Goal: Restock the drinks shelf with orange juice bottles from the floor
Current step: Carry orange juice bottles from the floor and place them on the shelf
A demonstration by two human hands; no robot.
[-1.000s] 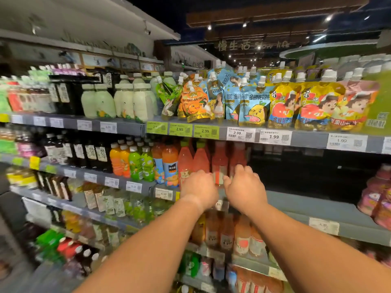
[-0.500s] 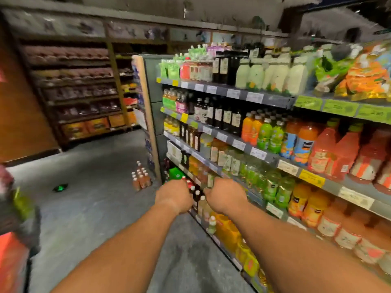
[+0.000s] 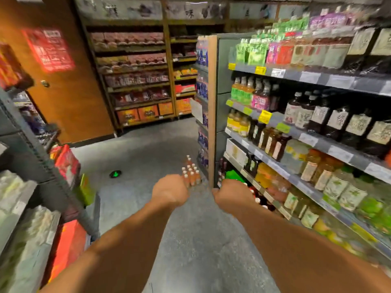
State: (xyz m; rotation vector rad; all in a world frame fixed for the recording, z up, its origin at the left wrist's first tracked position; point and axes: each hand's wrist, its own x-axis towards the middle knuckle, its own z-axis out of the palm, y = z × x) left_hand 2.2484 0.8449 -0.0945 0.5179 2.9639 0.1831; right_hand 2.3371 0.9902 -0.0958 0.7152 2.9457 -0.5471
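A cluster of several orange juice bottles (image 3: 191, 173) with white caps stands on the grey floor, beside the end panel of the drinks shelf (image 3: 304, 136). My left hand (image 3: 170, 190) and my right hand (image 3: 231, 193) are stretched out in front of me, side by side, fingers curled into loose fists with nothing in them. Both hands hover well short of the bottles, the left one overlapping the cluster's near edge in view. The shelf on my right is full of bottled drinks.
The wooden end panel (image 3: 212, 106) of the shelving stands right of the bottles. A dark rack (image 3: 40, 157) with red boxes lines my left. A small green-lit object (image 3: 115, 173) lies on the floor. An orange door and snack shelves close the aisle's far end.
My view has swung left from the shelf face to look down the aisle. The floor bottles are now larger and centred, and both empty hands stay held out in front.
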